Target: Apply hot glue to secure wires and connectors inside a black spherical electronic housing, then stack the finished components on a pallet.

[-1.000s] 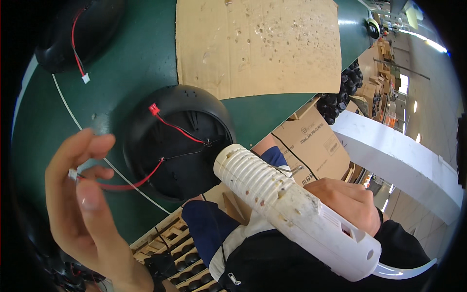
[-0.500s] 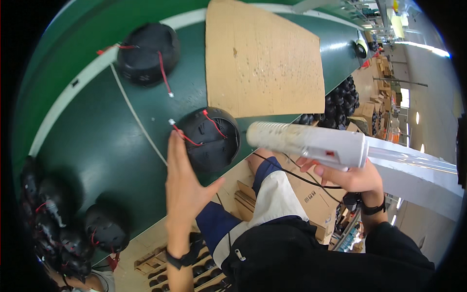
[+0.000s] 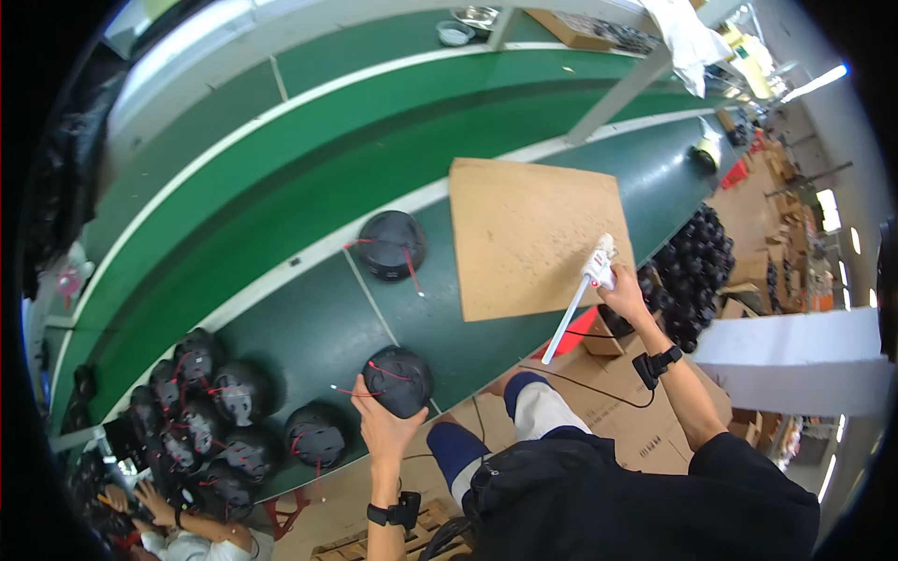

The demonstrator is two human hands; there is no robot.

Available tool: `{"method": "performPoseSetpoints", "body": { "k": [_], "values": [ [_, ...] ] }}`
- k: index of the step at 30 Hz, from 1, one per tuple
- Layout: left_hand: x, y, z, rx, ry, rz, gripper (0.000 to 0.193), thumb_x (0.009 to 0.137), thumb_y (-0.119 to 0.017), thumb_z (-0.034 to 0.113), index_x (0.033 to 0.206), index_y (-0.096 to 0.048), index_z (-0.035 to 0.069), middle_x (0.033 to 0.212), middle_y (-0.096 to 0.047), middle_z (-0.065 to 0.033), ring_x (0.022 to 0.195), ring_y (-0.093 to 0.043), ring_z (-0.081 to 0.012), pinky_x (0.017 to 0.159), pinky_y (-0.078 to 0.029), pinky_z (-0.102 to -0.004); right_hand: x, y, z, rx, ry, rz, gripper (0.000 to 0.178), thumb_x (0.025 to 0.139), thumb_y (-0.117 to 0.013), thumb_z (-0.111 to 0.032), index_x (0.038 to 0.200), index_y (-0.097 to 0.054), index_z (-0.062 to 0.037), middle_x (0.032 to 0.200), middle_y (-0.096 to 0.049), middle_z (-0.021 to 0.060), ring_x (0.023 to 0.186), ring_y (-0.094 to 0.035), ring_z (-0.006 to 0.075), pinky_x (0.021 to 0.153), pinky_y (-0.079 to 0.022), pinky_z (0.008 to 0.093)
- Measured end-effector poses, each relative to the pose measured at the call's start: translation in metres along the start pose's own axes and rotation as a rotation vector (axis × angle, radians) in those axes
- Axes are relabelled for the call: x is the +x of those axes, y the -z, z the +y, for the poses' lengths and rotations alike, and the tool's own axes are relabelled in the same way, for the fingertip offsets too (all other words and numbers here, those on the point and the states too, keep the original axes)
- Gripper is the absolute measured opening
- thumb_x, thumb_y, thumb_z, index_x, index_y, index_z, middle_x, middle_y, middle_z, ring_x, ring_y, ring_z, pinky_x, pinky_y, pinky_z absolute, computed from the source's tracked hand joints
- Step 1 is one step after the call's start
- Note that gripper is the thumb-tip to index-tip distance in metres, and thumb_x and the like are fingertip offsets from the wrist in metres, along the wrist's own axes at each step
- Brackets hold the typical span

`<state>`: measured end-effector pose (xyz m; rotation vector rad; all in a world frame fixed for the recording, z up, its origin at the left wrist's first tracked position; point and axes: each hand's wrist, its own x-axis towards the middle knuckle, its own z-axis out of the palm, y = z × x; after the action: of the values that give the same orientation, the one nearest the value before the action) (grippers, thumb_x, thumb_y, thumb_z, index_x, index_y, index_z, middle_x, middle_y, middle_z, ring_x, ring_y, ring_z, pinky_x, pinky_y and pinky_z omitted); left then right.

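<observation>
My left hand (image 3: 382,425) grips the near-left rim of a black rounded shell (image 3: 400,381) on the green table, thumb and fingers on opposite sides. Short red wires come out of the shell, one ending in a small white plug beyond my fingers. My right hand (image 3: 624,290) is closed round the handle of a white glue gun (image 3: 597,265). A long pale glue stick points back from it toward me, and its nozzle is over the right side of a cardboard sheet (image 3: 524,243). Farther off lies a second black shell (image 3: 392,245) with red wires.
Several black shells (image 3: 245,393) with red wires crowd the table at left, one apart (image 3: 316,435). Beyond them a co-worker's hands (image 3: 154,505) show. A heap of black shells (image 3: 697,271) stands at right. A dark cable (image 3: 608,397) hangs by my right arm.
The view now takes in more of the table. My right hand has moved the glue gun away from the near shell to above the cardboard. My left hand, earlier outstretched, now grips the shell.
</observation>
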<state>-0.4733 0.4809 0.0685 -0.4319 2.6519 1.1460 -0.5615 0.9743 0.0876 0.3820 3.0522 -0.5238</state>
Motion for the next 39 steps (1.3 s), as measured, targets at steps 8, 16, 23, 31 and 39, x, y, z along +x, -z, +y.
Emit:
{"method": "performPoseSetpoints", "body": {
  "k": [8,16,23,31,39],
  "values": [
    [0.007,0.006,0.023,0.096,0.054,-0.075,0.130,0.047,-0.094,0.027,0.147,-0.014,0.008,0.134,-0.037,-0.0239,0.117,-0.053,-0.0424,0.094,-0.051,-0.0452,0.107,-0.098,0.044,-0.056,0.332,0.140,0.049,0.068,-0.069,-0.010,0.114,-0.054,0.0007,0.109,-0.055,0.0234,0.105,-0.051,0.0420,0.092,-0.042,0.0499],
    [-0.009,-0.005,-0.011,0.017,-0.005,0.062,0.136,0.044,-0.095,0.025,0.149,-0.011,0.004,0.140,-0.034,-0.0242,0.131,-0.039,-0.0429,0.110,-0.039,-0.0430,0.121,-0.100,-0.033,-0.113,0.110,-0.129,0.090,0.071,-0.077,-0.018,0.146,-0.029,-0.0036,0.137,-0.040,0.0291,0.125,-0.043,0.0460,0.105,-0.037,0.0498],
    [-0.067,-0.008,0.018,-0.047,0.212,0.224,0.131,0.046,-0.093,0.031,0.148,-0.015,0.001,0.136,-0.037,-0.0286,0.121,-0.049,-0.0439,0.103,-0.044,-0.0449,0.156,-0.129,-0.226,0.396,0.949,-0.298,0.129,0.053,-0.091,-0.020,0.154,-0.011,-0.0086,0.153,-0.023,0.0277,0.140,-0.025,0.0467,0.116,-0.024,0.0488],
    [-0.246,-0.003,0.031,-0.178,0.356,0.807,0.129,0.048,-0.093,0.029,0.149,-0.017,0.005,0.137,-0.040,-0.0212,0.126,-0.046,-0.0402,0.107,-0.040,-0.0451,0.145,-0.161,-0.315,0.365,1.110,-0.442,0.132,0.050,-0.088,-0.014,0.155,-0.008,-0.0207,0.147,-0.023,0.0352,0.133,-0.032,0.0526,0.111,-0.032,0.0538],
    [-0.395,-0.048,0.019,-0.343,0.500,1.045,0.125,0.051,-0.094,0.029,0.148,-0.019,0.005,0.143,-0.040,-0.0200,0.133,-0.042,-0.0338,0.111,-0.036,-0.0430,0.154,-0.185,-0.309,0.450,1.061,-0.413,0.112,0.059,-0.084,-0.013,0.151,-0.021,-0.0100,0.143,-0.037,0.0289,0.131,-0.038,0.0462,0.112,-0.030,0.0492]
  ]
}}
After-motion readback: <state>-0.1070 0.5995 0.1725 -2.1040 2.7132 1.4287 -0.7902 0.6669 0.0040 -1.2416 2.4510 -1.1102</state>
